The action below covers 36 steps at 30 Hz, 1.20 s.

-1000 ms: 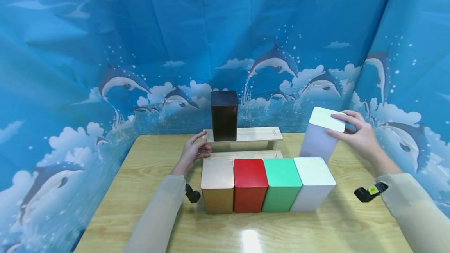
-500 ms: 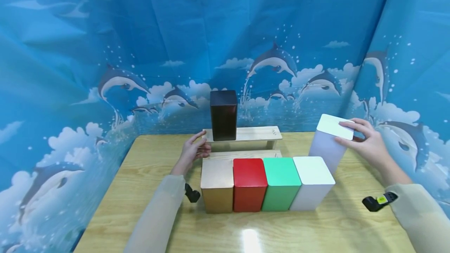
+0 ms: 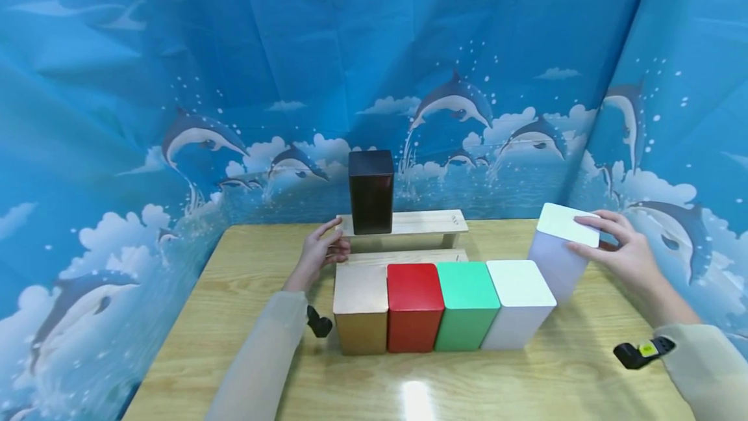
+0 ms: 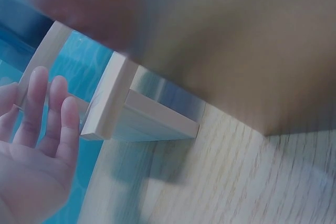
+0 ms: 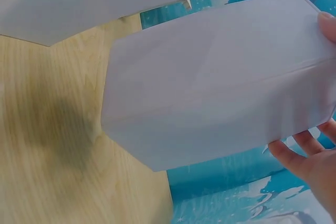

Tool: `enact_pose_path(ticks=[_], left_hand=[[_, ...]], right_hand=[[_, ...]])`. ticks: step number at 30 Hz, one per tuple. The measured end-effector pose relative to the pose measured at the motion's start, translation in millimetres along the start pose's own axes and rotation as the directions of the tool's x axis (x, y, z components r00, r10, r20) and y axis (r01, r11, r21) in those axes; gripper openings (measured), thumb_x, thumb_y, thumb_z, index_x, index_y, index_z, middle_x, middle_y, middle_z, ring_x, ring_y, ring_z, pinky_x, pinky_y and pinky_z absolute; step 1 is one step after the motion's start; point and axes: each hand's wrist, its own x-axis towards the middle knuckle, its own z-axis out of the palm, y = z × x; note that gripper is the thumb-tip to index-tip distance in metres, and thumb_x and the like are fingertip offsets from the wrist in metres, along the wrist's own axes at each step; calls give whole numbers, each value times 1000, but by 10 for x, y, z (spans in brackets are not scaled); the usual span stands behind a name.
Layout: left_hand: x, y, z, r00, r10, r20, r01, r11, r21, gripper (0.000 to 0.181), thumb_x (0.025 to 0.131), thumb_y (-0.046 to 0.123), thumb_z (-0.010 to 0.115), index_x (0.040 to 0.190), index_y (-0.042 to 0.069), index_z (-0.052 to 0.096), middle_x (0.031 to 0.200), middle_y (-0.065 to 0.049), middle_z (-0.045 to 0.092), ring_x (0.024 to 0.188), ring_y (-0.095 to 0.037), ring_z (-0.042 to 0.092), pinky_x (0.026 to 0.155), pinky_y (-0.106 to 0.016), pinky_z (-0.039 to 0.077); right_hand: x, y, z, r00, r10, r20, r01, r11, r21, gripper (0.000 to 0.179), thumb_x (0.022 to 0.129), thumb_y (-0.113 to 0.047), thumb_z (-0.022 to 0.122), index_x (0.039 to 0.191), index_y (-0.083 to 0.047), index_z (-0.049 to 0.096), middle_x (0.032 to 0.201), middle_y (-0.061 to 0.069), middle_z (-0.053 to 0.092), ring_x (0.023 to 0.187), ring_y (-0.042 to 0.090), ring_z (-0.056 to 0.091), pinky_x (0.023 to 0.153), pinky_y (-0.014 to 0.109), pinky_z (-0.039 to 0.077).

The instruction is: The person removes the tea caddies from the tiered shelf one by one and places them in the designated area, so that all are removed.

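Though it's spread, the right hand (image 3: pixel 628 245) grips 1 white box (image 3: pixel 555 262).

Held white box (image 3: pixel 558 265): smooth, matt to satin, plastic or coated metal, can't tell. Row white box (image 3: pixel 514 323) and green box (image 3: pixel 467 330): same smooth satin. Red box (image 3: pixel 415 331): smooth, slight gloss. Gold box (image 3: pixel 362 333): metallic sheen. Black box (image 3: pixel 372 203): glossy, reflective front. Stand (image 3: pixel 429 221): pale bare wood, matt. Counter (image 3: pixel 461 385): wood grain, glossy highlight. Backdrop (image 3: pixel 292 51): creased sheet, cloth or plastic, faint sheen. Sleeves (image 3: pixel 257 356): matt cloth.
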Motion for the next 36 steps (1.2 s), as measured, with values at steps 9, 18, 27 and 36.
enact_pose_path(ticks=[9, 18, 27, 36], left_hand=[[-20, 12, 3, 1000, 10, 5, -10, 1000, -4, 39, 93, 23, 59, 131, 24, 54, 79, -8, 70, 70, -21, 68, 66, -37, 56], [-27, 20, 1, 1000, 4, 14, -4, 1000, 2, 39, 94, 23, 58, 132, 25, 53, 80, -7, 70, 71, -21, 68, 67, -37, 56], [-20, 24, 19, 1000, 2, 2, -2, 1000, -9, 39, 93, 22, 59, 131, 25, 54, 80, -9, 70, 70, -22, 68, 66, -37, 56], [-31, 22, 27, 1000, 3, -5, -3, 1000, 8, 40, 93, 24, 59, 132, 25, 53, 81, -9, 70, 71, -23, 68, 67, -38, 56]], right_hand=[[-119, 49, -28, 1000, 11, 4, -11, 1000, 6, 50, 81, -25, 74, 127, -10, 58, 134, 4, 34, 109, 4, 35, 73, 0, 37], [-260, 108, -62, 1000, 28, 12, -29, 999, 34, 49, 81, -23, 74, 126, -9, 58, 133, 1, 34, 109, 2, 34, 73, 0, 37], [-376, 209, -67, 1000, 10, 22, -11, 999, 35, 46, 82, -21, 73, 124, -10, 59, 131, -5, 36, 108, 2, 35, 73, -1, 37], [-474, 253, -93, 1000, -17, 21, 16, 997, 69, 44, 81, -15, 74, 122, -6, 60, 132, -5, 38, 106, -3, 39, 73, 2, 41]])
